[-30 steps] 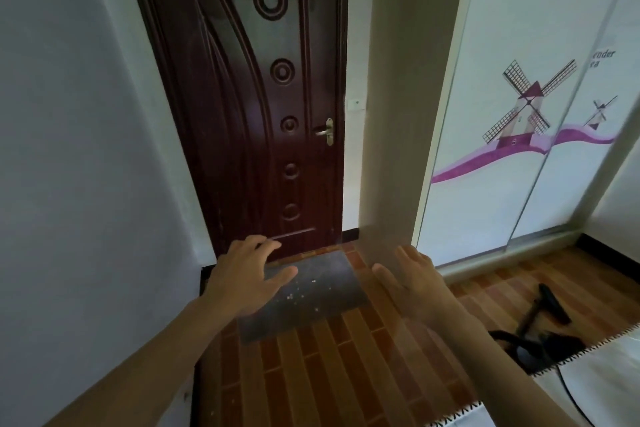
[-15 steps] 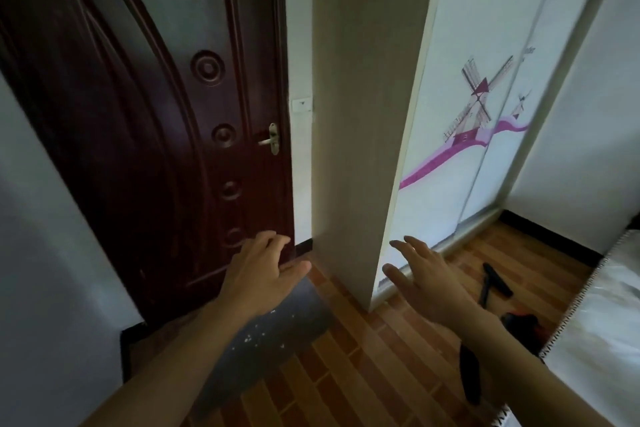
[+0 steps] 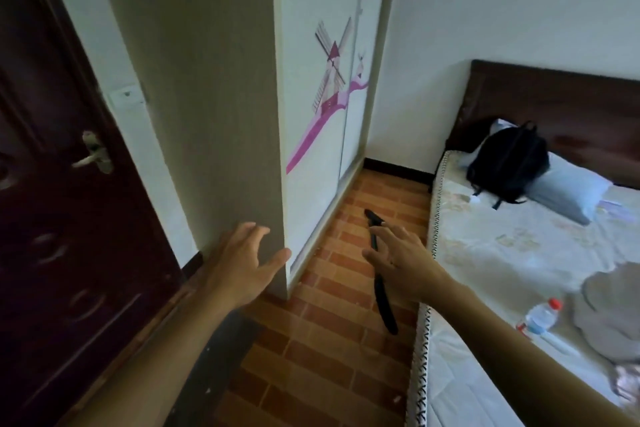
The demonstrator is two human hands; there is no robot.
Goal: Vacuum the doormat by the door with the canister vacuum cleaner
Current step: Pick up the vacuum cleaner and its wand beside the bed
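Note:
The black vacuum wand with its floor nozzle (image 3: 381, 284) lies on the brick-pattern floor between the wardrobe and the bed. My right hand (image 3: 401, 256) hovers over its middle, fingers spread, holding nothing. My left hand (image 3: 242, 263) is stretched out open in front of the wardrobe's corner. A strip of the dark grey doormat (image 3: 221, 367) shows under my left forearm, beside the dark wooden door (image 3: 52, 218). The canister body is hidden from view.
A white wardrobe (image 3: 318, 107) with a pink windmill print stands ahead. On the right is a bed (image 3: 502, 253) with a black backpack (image 3: 505, 163), a pillow, a water bottle (image 3: 540, 315) and a grey cloth. The floor strip between them is narrow.
My view has swung right, away from the door and doormat toward the bed. The vacuum wand has come to the centre, and my right hand now hovers over it.

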